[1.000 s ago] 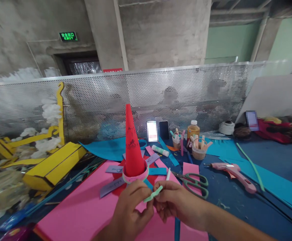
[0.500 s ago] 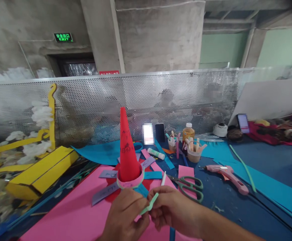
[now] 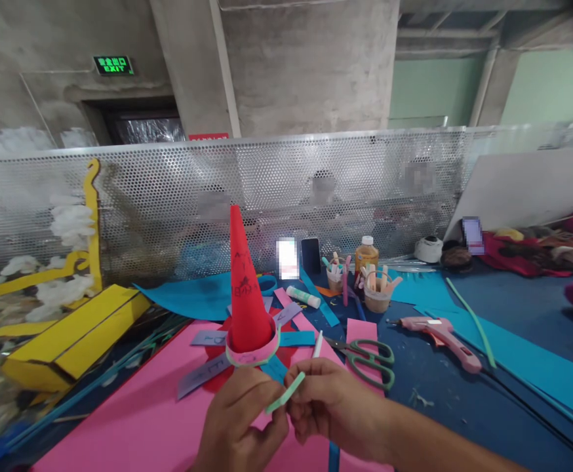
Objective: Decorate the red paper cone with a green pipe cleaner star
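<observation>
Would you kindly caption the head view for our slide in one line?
The left hand and right hand pinch a green strip near a red cone on a pink sheet.

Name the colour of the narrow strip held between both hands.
Mint-green paper strip, best seen in the head view.

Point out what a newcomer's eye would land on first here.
The tall red paper cone grabs attention first, upright in a pink band on the pink sheet at centre. Just below it, the left hand and right hand pinch a green strip. A yellow cardboard piece lies far left, and a pink glue gun lies right.
</observation>
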Demonstrator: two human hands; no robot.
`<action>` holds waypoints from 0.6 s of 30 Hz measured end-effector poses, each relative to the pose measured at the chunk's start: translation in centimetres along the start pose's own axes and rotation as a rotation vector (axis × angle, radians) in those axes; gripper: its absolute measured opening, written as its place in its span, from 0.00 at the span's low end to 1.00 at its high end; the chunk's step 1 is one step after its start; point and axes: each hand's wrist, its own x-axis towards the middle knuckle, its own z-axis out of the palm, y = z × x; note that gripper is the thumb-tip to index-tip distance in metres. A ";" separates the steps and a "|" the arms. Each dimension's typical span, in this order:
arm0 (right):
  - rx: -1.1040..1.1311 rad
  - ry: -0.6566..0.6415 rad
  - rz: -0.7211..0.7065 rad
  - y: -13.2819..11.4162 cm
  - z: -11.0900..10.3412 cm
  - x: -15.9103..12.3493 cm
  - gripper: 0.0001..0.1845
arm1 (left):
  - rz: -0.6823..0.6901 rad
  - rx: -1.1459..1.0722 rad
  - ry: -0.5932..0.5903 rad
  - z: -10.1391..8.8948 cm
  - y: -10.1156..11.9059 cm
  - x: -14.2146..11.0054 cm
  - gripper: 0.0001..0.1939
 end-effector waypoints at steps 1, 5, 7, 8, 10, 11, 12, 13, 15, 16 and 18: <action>-0.006 0.002 -0.005 0.0 0.0 0.0 0.07 | -0.021 -0.013 -0.001 0.0 0.0 -0.1 0.12; -0.049 0.007 -0.028 0.0 0.1 -0.1 0.07 | -0.095 -0.039 -0.023 0.3 0.2 -0.2 0.10; -0.080 0.022 -0.038 0.0 0.1 0.0 0.06 | -0.109 -0.012 -0.022 0.5 0.3 -0.2 0.09; -0.105 0.036 -0.044 -0.1 0.1 0.0 0.06 | -0.119 0.013 -0.016 0.6 0.3 -0.1 0.09; -0.178 0.081 -0.059 0.0 0.0 0.2 0.06 | -0.145 0.063 -0.011 0.7 0.3 0.1 0.10; -0.227 0.104 -0.069 0.0 -0.1 0.3 0.06 | -0.159 0.077 -0.016 0.8 0.3 0.2 0.10; -0.276 0.124 -0.080 0.0 -0.2 0.4 0.06 | -0.172 0.080 -0.031 0.8 0.3 0.3 0.09; -0.316 0.140 -0.091 0.0 -0.4 0.5 0.06 | -0.185 0.073 -0.057 0.7 0.3 0.4 0.09; -0.374 0.168 -0.129 -0.1 -0.6 0.5 0.06 | -0.236 0.034 -0.106 0.6 0.1 0.4 0.09; -0.398 0.177 -0.150 -0.2 -0.7 0.5 0.06 | -0.281 0.000 -0.129 0.5 0.0 0.3 0.10; -0.433 0.192 -0.191 -0.2 -0.8 0.5 0.06 | -0.428 -0.103 -0.178 0.6 -0.3 0.2 0.12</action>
